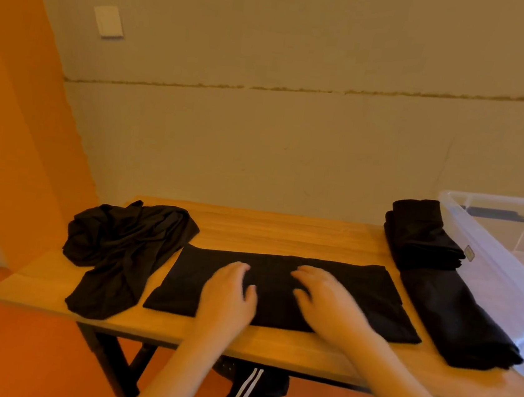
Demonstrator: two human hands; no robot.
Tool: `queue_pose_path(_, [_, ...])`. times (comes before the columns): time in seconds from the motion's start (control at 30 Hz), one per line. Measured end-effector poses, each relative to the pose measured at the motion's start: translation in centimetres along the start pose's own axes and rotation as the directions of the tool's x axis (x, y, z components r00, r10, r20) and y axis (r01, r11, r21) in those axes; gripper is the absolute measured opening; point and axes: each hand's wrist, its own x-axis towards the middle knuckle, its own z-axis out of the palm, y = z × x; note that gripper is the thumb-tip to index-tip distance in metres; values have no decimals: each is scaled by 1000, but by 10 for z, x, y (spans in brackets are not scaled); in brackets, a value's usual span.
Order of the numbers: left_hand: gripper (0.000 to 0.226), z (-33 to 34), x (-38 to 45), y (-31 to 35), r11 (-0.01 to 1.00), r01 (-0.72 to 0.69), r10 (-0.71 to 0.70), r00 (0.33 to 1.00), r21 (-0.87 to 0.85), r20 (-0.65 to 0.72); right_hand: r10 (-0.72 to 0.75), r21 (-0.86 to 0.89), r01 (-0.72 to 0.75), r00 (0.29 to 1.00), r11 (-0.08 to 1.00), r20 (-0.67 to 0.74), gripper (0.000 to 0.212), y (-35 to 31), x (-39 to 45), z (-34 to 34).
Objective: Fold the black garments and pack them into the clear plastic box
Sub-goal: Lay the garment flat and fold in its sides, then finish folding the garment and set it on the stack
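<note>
A black garment (357,294), folded into a long flat rectangle, lies in the middle of the wooden table (282,233). My left hand (228,292) and my right hand (327,300) both rest flat on it near its centre, fingers relaxed and pointing away from me. A crumpled black garment (124,248) lies at the table's left end. Folded black garments lie to the right: a small stack (419,239) at the back and a longer folded piece (455,321) in front of it. The clear plastic box (492,257) stands at the far right.
The table stands against a beige wall; its near edge runs just below my wrists. An orange wall and floor are to the left. Black trousers with white stripes (251,396) show under the table.
</note>
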Motion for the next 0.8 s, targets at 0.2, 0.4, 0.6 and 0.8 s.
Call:
queue_pose_path(0.2, [61, 25, 17, -4, 927, 5, -143, 930, 376, 339, 184, -214, -132, 951, 968, 248, 61, 27, 27, 19])
queue_pose_path(0.4, [67, 23, 17, -13, 909, 16, -175, 922, 417, 346, 404, -284, -347, 898, 894, 173, 72, 91, 16, -7])
queue_pose_path(0.6, [66, 23, 28, -19, 907, -59, -112, 920, 416, 376, 467, -271, -431, 880, 861, 85, 73, 95, -1, -7])
queue_pose_path(0.8, [62, 9, 59, -34, 865, -199, 29, 936, 461, 350, 388, -439, -338, 921, 833, 27, 66, 79, -13, -15])
